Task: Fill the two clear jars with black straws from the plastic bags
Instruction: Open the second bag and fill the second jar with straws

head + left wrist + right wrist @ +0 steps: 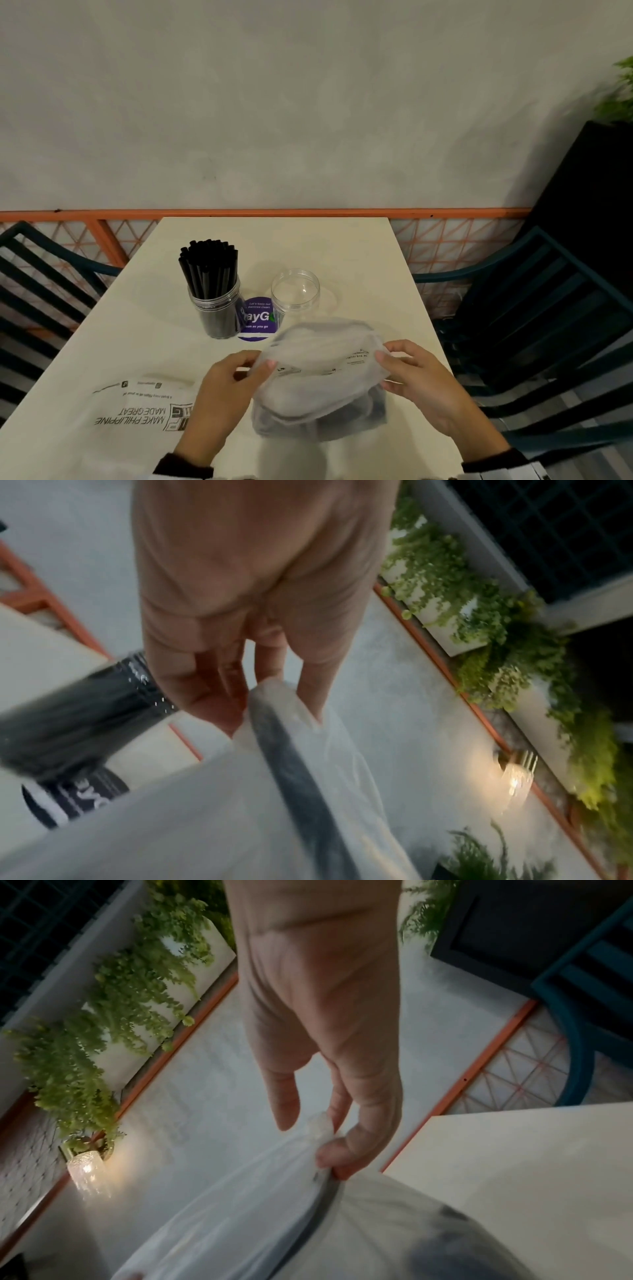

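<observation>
A translucent plastic bag (pixel 318 380) with a dark mass inside sat at the near edge of the table (pixel 359 253). The left hand (pixel 222 387) pinched its left rim, and the right hand (pixel 421 380) pinched the right rim, holding the mouth apart. Beyond stood a jar full of black straws (pixel 214 291) and an empty jar (pixel 295 291), with a purple sticker (pixel 258 320) between them. A flat printed bag (pixel 137 407) lay to the left.

Filled jar: clear round plastic jar (pixel 216 313), upright, packed with black straws (pixel 209 269).
Empty jar: clear round plastic jar (pixel 295 290), upright, just right.
Bag: translucent white plastic bag (pixel 318 377), dark contents, held up.
Flat bag: printed white plastic bag (pixel 137 407), lying left.
</observation>
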{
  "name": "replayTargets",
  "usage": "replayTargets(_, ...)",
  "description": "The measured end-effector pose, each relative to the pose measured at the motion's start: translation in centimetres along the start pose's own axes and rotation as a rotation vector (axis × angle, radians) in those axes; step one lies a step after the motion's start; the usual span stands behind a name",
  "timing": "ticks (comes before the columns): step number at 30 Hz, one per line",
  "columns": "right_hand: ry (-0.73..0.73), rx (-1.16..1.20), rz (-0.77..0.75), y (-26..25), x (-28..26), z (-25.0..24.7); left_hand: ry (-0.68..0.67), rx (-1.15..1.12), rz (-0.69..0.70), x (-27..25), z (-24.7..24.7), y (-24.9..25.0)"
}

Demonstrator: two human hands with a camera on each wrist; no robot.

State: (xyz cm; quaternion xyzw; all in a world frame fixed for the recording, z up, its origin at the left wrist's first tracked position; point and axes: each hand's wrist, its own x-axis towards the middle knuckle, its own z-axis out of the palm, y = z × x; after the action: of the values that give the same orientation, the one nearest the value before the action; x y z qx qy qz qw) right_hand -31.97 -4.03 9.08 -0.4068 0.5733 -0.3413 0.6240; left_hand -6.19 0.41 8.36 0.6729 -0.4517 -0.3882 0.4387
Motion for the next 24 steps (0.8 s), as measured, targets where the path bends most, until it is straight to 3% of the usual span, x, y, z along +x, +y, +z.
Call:
replayTargets(4, 0.058, 0.066, 0.064, 1.1, 0.7, 1.3, -0.114, -0.141, -0.077, -0.2, 1.2, -0.1)
replayTargets(7, 0.023, 0.350, 0.140, 1.4, 1.2, 1.0, -0.199, -0.210, -0.174, -0.2, 1.3, -0.2)
replayTargets(9, -0.046, 0.534, 0.178, 1.1, 1.4, -0.1, -0.145, -0.282, -0.195, -0.2, 1.1, -0.2)
replayTargets(12, -0.222, 0.612, 0.252, 0.3, 1.0, -1.6, -0.055, -0.449, -0.276, -0.2, 0.9, -0.3)
replayTargets(14, -0.265, 0.658, 0.262, 0.2, 0.8, -1.9, -0.058, -0.637, -0.353, -0.3, 1.0, 0.1)
replayTargets(17, -0.216, 0.679, 0.238, 0.2, 0.6, -1.9, -0.140, -0.786, -0.423, -0.3, 1.2, 1.1)
replayTargets(20, -0.267, 0.658, 0.164, -0.2, -0.2, -1.6, -0.180, -0.838, -0.428, 0.3, 0.8, 1.0)
replayTargets(22, -0.237, 0.522, 0.123, 0.1, -0.2, -1.8, -0.202, -0.768, -0.363, 0.4, 0.6, 0.7)
replayTargets(24, -0.121, 0.210, 0.073, 0.9, 0.3, -1.5, -0.229, -0.570, -0.239, 0.1, 0.9, 0.7)
